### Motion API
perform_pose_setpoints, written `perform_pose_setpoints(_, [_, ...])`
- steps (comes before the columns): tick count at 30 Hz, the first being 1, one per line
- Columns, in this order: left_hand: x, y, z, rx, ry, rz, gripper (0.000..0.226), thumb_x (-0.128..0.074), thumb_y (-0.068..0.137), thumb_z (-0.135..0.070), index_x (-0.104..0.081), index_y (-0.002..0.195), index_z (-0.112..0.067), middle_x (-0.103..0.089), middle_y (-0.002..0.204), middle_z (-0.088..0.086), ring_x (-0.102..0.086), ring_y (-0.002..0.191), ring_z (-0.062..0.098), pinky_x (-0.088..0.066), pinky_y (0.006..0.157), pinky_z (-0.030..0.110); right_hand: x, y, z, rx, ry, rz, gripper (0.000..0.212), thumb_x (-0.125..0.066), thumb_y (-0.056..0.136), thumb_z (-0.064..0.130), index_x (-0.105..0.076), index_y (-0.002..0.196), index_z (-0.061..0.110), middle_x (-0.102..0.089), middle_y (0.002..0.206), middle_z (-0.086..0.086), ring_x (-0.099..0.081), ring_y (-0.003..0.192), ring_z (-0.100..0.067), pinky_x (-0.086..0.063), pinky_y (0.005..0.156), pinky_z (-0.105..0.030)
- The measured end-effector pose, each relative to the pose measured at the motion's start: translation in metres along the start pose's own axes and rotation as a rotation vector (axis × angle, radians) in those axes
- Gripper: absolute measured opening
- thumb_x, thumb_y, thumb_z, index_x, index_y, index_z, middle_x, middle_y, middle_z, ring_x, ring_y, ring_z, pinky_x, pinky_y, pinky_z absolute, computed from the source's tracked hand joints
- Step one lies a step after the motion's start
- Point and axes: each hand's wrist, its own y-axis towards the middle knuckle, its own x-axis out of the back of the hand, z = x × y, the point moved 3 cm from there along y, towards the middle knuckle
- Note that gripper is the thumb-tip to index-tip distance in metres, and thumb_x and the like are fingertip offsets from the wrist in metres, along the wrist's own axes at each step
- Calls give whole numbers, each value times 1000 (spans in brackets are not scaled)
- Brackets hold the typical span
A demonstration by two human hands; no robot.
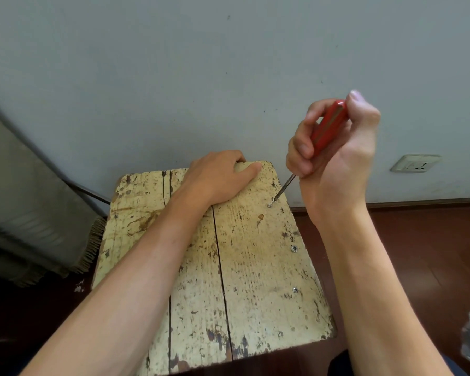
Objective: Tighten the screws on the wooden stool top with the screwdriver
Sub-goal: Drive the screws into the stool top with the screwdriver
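While the left hand [223, 175] presses flat on the far edge of the stool top [201, 267], thumb on the wood and fingers curled over the far edge, the right hand [334, 147] holds the screwdriver [329, 126], its grip wrapped tight round the red handle. Left grip holds nothing, just braces. Shaft slants down and left, tip meeting a screw [271, 204] near the far right corner of the stool top. That screw stands proud, threads showing, and looks tilted, so it is judged not yet driven home.

Two more screws along the right edge: one mid-edge [294, 248], one nearer the person [295, 290]. Both sit about flush.

To do this step well: bring the shaft closer to upright so it lines up with the screw's axis, push down firmly while turning clockwise, keep the left hand braced so the stool does not rock. At the present slant the tip is likely to slip out of the head.

Hard to tell: whether the tip is truly seated in the screw head, too small. Head type unreadable. Stool legs not in view. Left fingertips hidden behind the far edge. Near left corner of the top is cut off by the frame and covered by the left forearm, so any screws there cannot be checked.
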Motion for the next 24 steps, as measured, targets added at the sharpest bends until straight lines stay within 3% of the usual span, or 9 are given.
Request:
perform_pose_setpoints(4, [0, -2, -1, -3, -9, 9, 54, -36, 90, -79, -64, 109, -37, -64, 98, -15, -61, 95, 18, -46, 84, 41, 2, -1, 4, 66, -65, 35, 41, -32, 108, 36, -64, 91, 17, -50, 62, 1, -44, 57, -17, -39, 57, -30])
perform_pose_setpoints(8, [1, -2, -2, -9, 0, 16, 56, -35, 92, -79, -64, 113, -36, -63, 100, -15, -60, 95, 16, -45, 84, 40, 11, -3, 15, 194, -310, 14, 31, -33, 116, 32, -64, 114, 25, -64, 76, 1, -60, 73, -19, -49, 71, -27])
perform_pose_setpoints(14, [2, -4, -2, -7, -8, 22, 55, -35, 93, -78, -65, 113, -35, -61, 97, -16, -59, 94, 16, -48, 87, 41, 23, -9, 33, 299, -573, 104, 24, -48, 115, 14, -68, 128, 16, -70, 103, -23, -70, 85, -34, -55, 80, -21])
perform_pose_setpoints(19, [4, -5, -4, -2, -14, 26, 56, -36, 94, -77, -64, 116, -34, -60, 98, -15, -58, 95, 16, -48, 87, 40, 40, -10, 50, 231, -679, 273, 44, -60, 107, 1, -60, 146, 22, -73, 121, -15, -76, 96, -25, -54, 86, -17])
perform_pose_setpoints(22, [4, -6, -5, -6, -3, 24, 58, -35, 94, -77, -65, 118, -33, -66, 105, -13, -60, 99, 17, -46, 86, 40, 45, -12, 53, 256, -676, 278, 45, -66, 105, 3, -63, 144, 26, -76, 118, -11, -79, 97, -23, -57, 88, -24])
perform_pose_setpoints(24, [3, -6, -5, 0, 3, 21, 59, -35, 93, -78, -65, 119, -34, -68, 112, -11, -61, 103, 19, -44, 86, 40, 46, -12, 51, 269, -682, 290, 37, -67, 105, 4, -68, 136, 24, -76, 112, -10, -79, 99, -26, -60, 92, -41])
